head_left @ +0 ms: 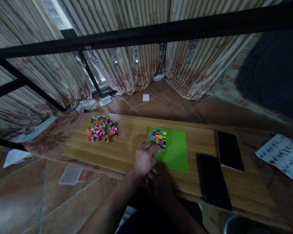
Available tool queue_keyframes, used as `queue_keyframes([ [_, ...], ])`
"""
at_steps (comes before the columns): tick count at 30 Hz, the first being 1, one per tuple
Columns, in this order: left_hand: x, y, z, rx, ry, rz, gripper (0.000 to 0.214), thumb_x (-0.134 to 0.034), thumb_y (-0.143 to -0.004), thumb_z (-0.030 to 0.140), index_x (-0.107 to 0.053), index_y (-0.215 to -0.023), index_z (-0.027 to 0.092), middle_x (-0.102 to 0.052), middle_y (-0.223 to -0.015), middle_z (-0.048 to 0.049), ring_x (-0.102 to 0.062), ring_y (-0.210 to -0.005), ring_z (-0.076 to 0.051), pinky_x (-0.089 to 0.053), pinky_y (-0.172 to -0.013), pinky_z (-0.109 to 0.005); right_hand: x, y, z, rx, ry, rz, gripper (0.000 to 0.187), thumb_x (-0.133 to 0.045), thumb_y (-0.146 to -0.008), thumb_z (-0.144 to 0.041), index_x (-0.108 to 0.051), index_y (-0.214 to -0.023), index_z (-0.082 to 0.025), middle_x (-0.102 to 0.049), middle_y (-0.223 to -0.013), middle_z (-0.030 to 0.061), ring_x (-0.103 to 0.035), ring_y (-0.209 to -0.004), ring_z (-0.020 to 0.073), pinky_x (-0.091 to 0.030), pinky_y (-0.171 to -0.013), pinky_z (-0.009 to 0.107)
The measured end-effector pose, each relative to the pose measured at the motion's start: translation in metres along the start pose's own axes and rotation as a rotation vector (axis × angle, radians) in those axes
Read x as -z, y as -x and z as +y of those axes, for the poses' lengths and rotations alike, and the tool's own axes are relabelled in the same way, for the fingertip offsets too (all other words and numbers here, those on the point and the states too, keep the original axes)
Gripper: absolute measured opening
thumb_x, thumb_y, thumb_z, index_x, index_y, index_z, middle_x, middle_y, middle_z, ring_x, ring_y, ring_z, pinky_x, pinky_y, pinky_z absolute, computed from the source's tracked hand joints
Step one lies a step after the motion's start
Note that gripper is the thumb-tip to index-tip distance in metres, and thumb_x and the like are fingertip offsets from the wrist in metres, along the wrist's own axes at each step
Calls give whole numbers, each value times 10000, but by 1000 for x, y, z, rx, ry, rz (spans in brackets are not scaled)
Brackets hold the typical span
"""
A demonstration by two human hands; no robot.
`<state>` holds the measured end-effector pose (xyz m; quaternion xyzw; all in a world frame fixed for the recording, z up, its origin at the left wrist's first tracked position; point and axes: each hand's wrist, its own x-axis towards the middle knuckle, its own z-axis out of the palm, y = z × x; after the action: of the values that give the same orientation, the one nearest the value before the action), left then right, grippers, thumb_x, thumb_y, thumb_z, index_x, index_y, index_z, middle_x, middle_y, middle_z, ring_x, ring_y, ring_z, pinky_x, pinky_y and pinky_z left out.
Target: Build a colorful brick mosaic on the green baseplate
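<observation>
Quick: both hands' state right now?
Left hand: curled by the colored bricks; whether it holds one can't be told.
Right hand: dark, partly hidden; can't tell.

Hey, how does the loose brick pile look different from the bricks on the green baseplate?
The loose pile is scattered, while the baseplate bricks form a tight block. The loose pile lies on the wooden board; the baseplate bricks sit on the green baseplate. Both are multicoloured.
</observation>
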<state>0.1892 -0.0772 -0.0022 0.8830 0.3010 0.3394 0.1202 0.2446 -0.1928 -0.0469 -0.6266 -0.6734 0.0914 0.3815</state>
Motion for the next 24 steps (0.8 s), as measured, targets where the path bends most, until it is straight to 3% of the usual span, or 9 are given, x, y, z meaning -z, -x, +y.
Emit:
queue_keyframes([
  [6, -1, 1, -1, -38, 15, 3, 149, -530, -900, 161, -663, -883, 227, -721, -906, 0, -624, -814, -154, -445, -784, -323, 1, 0, 0, -5, 5, -11, 181, -421, -853, -194, -580, -765, -196, -590, -788, 50, -522, -727, 161, -363, -647, 268],
  [15, -4, 2, -1, -7, 38, 29, 160, -550, -895, 178, -690, -890, 257, -735, -911, 15, -639, -870, -142, -357, -963, -376, 1, 1, 0, -4, 18, -14, 171, -428, -850, -184, -585, -782, -200, -597, -795, 48, -532, -737, 166, -372, -661, 273],
  [24, -4, 2, -1, 33, 40, 43, 154, -572, -887, 204, -708, -870, 274, -740, -888, 17, -638, -848, -143, -320, -994, -393, 3, 0, -1, -8, 18, -29, 205, -411, -875, -190, -607, -813, -194, -586, -793, 49, -523, -736, 169, -378, -658, 277],
])
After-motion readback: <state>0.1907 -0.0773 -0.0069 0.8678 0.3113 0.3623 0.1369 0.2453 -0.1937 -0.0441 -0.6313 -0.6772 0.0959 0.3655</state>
